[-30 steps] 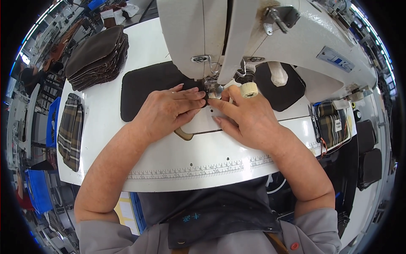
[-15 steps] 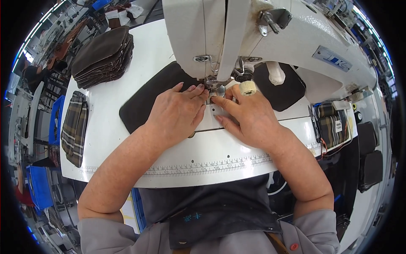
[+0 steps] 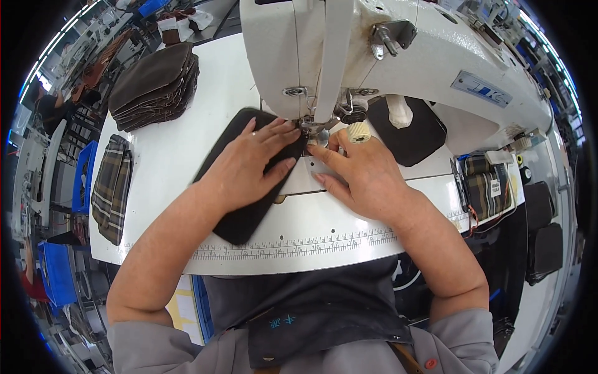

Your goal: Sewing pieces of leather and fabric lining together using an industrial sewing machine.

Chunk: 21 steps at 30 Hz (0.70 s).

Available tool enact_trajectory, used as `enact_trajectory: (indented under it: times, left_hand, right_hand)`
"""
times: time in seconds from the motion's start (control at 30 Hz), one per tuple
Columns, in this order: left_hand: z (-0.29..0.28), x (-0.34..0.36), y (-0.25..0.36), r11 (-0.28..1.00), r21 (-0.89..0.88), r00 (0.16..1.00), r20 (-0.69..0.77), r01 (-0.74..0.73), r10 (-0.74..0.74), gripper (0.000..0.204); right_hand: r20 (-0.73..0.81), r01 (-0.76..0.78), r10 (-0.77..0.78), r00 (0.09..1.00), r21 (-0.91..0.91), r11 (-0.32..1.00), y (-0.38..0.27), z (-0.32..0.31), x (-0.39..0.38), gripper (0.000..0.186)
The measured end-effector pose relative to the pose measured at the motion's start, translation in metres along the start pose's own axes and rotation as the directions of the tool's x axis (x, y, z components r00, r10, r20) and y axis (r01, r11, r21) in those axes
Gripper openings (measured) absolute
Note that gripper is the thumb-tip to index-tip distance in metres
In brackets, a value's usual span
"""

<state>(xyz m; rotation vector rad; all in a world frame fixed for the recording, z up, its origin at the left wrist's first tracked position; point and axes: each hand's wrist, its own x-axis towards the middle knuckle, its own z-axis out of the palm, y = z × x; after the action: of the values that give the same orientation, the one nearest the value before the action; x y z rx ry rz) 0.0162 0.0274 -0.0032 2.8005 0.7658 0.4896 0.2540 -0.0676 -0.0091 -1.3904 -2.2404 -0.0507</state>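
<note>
A dark rounded-corner leather-like panel (image 3: 246, 218) lies slanted on the white sewing machine bed, its upper right edge reaching the presser foot (image 3: 306, 124). My left hand (image 3: 252, 163) rests flat on top of it, fingers spread, fingertips close to the foot. Right of the foot is my right hand (image 3: 364, 168), its index fingertip on the metal plate by the panel's edge. The right thumb stays apart from that finger; the other fingers are bent and partly hidden behind the cream knob (image 3: 359, 131). I see nothing held between the right thumb and index finger.
The sewing machine's white head (image 3: 293, 56) stands over the work. A dark panel (image 3: 414, 134) lies under its arm. At the left are a stack of dark brown pieces (image 3: 152, 84) and folded plaid cloth (image 3: 112, 187). More plaid cloth (image 3: 483, 181) and scissors (image 3: 460, 181) sit at right.
The dark panel has turned counterclockwise, its near end swinging toward me and to the right. My left hand has turned with it, fingers spreading wider. My right hand stays almost in place.
</note>
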Motion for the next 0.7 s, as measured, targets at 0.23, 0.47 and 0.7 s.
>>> enact_trajectory:
  times: [0.23,0.47,0.7]
  left_hand:
    - [0.001,-0.023,0.019,0.992,0.063,0.994,0.012,0.107,-0.108,0.062]
    - [0.008,-0.025,0.017,0.982,0.059,0.984,-0.018,0.178,-0.177,0.073]
    - [0.014,-0.026,0.027,0.961,0.139,0.97,-0.069,0.24,-0.232,0.076]
  right_hand:
    - [0.011,0.037,-0.037,0.999,0.017,0.999,0.002,0.002,-0.002,0.039]
    - [-0.034,0.069,-0.067,0.997,0.056,0.996,-0.002,0.0,-0.002,0.033]
    - [-0.064,0.152,-0.145,0.987,0.106,0.983,-0.004,-0.003,-0.002,0.014]
